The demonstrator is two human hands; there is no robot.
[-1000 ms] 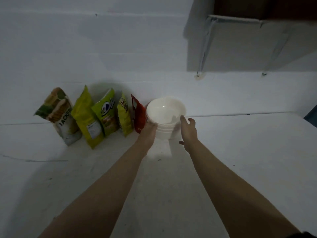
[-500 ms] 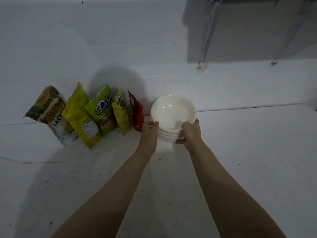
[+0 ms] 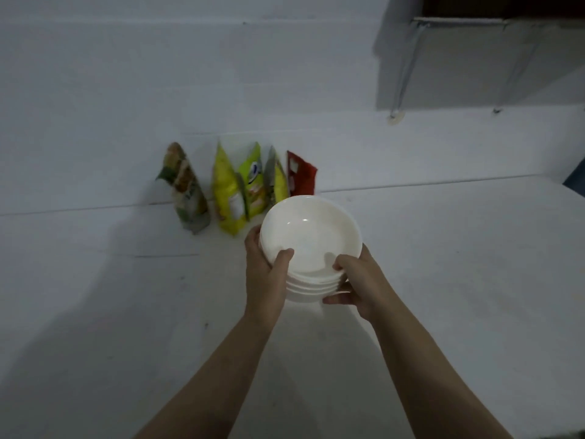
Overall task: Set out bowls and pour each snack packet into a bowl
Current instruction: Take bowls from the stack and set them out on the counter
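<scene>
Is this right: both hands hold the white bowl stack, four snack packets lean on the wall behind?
Not quite: the head view shows five snack packets, not four. The rest holds: left hand and right hand hold the white bowl stack.

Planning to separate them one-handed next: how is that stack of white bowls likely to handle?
The stack of white bowls looks rigid and glossy, so probably slippery. Several are nested, so likely heavy; both the left hand and right hand grip it. Probably breakable if dropped.

stacked white bowls (image 3: 311, 245), five upright snack packets (image 3: 235, 188)
</scene>
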